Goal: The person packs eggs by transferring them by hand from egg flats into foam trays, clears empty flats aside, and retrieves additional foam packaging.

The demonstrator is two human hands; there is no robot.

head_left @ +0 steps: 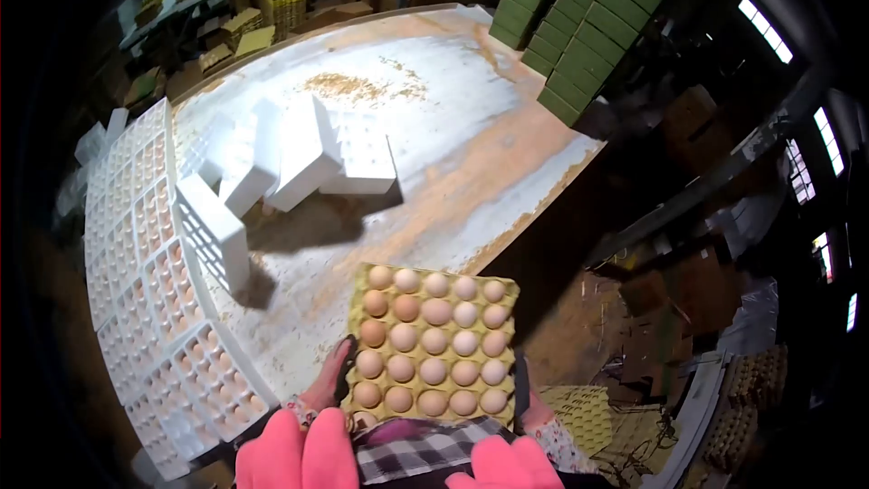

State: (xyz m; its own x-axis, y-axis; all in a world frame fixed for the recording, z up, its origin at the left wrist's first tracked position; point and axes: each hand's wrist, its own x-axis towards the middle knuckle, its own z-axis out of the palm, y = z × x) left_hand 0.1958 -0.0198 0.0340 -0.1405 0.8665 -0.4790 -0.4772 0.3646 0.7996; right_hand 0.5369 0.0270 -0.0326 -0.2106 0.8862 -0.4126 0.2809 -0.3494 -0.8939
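Observation:
A yellow egg tray (pixel 434 415) filled with rows of light brown eggs (pixel 434 341) is held level in front of my body. My left hand (pixel 340 371), in a dark glove, grips the tray's left edge. At the opposite edge, my right hand (pixel 522 387) also has hold of it; most of its fingers are hidden under the tray. The front row of eggs is partly covered by my checked clothing (pixel 421 455). To the left, white foam trays (pixel 192 358) filled with eggs stand in a long block along the table side.
Several white foam pieces (pixel 303 154) lie tilted on the large table (pixel 453 181), with scattered brown bits (pixel 348 86) behind them. Stacked green boxes (pixel 588 36) rise at the far right corner. Empty yellow trays (pixel 579 417) lie low on my right. Pink padded pieces (pixel 303 453) show at the bottom.

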